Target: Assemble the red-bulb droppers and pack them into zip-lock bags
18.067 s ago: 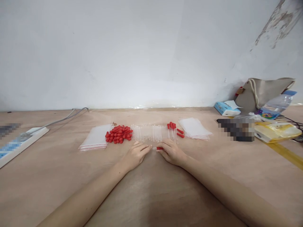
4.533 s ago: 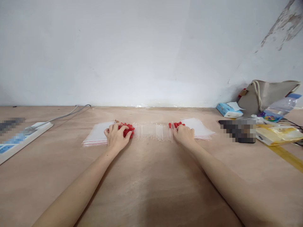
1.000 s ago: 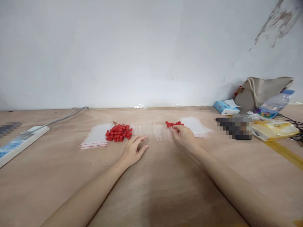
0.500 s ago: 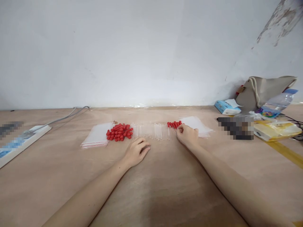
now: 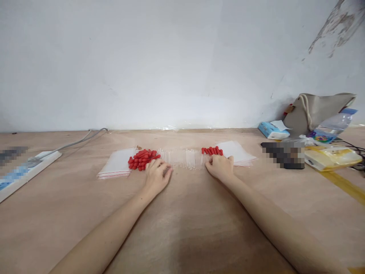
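Observation:
My left hand rests at the right edge of a pile of red bulb-shaped pieces, its fingers loosely bent and the thumb apart. Between the hands lies a row of thin clear sticks or tubes, too fine to make out well. At the row's right end my right hand is closed, palm down, with its fingertips low at the clear sticks. What it pinches is hidden. Just beyond it, several red bulb-shaped pieces lie side by side in a neat row.
Stacks of clear zip bags lie left and right. A power strip with a grey cable is at far left. A blue tissue pack, grey bag, plastic bottle and yellow pack stand at right. A wall rises behind.
My left hand has moved left to the red pile's edge. My right hand has come slightly nearer and left, and the red row at right shows one more piece.

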`<state>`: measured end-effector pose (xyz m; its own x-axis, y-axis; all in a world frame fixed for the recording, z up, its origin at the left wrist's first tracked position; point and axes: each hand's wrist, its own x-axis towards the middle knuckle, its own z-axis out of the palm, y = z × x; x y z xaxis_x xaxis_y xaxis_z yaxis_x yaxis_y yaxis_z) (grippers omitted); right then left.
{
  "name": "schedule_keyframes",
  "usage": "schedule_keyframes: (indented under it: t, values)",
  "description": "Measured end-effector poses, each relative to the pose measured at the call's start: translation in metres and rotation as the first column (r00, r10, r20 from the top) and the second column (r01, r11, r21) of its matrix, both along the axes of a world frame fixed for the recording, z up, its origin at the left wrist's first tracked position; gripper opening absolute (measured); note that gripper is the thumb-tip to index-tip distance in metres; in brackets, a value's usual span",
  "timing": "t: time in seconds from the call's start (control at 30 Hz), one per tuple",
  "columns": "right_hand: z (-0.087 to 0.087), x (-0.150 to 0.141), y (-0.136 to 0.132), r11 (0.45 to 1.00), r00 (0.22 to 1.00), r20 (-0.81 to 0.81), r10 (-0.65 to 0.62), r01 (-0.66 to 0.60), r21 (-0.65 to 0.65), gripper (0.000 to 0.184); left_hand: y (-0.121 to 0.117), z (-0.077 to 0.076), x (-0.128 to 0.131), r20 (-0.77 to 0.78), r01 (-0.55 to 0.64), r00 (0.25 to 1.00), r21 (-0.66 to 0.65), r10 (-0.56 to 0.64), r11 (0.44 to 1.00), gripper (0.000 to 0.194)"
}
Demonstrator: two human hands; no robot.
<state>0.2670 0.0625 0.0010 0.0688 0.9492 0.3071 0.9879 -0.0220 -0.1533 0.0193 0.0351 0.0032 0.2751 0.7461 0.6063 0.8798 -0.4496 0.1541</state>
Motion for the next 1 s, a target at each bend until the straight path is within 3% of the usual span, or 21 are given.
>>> schedule_keyframes:
  t: [0.1, 0.2, 0.33, 0.47, 0.77, 1.0]
  values:
    - [-0.001, -0.002, -0.001, 1.0, 0.999, 0.054, 0.003, -0.003, -0.005, 0.02, 0.01, 0.007, -0.014, -0.061, -0.186, 0.979, 0.104, 0.193, 0.977, 0.014]
    - [-0.002, -0.003, 0.0, 1.0, 0.997, 0.076, -0.008, 0.008, 0.002, 0.021, 0.018, 0.01, -0.026, -0.125, -0.265, 0.951, 0.136, 0.282, 0.954, 0.018]
    - [0.0, -0.001, -0.001, 0.999, 0.998, 0.026, -0.049, 0.049, 0.0, 0.025, 0.024, 0.007, -0.03, -0.171, -0.251, 0.948, 0.118, 0.268, 0.961, 0.021]
    - [0.002, -0.001, -0.004, 0.995, 0.998, -0.05, -0.043, 0.048, 0.088, 0.025, 0.03, 0.003, -0.03, -0.157, -0.217, 0.961, 0.087, 0.228, 0.972, 0.018]
    - [-0.016, -0.008, -0.016, 0.933, 0.952, -0.171, 0.253, -0.194, 0.302, 0.015, 0.035, 0.0, -0.032, -0.078, -0.223, 0.97, 0.096, 0.231, 0.97, 0.018]
    - [-0.02, -0.007, -0.016, 0.876, 0.907, -0.217, 0.36, -0.248, 0.414, 0.023, 0.028, 0.016, -0.026, 0.053, -0.222, 0.974, 0.031, 0.22, 0.975, 0.017]
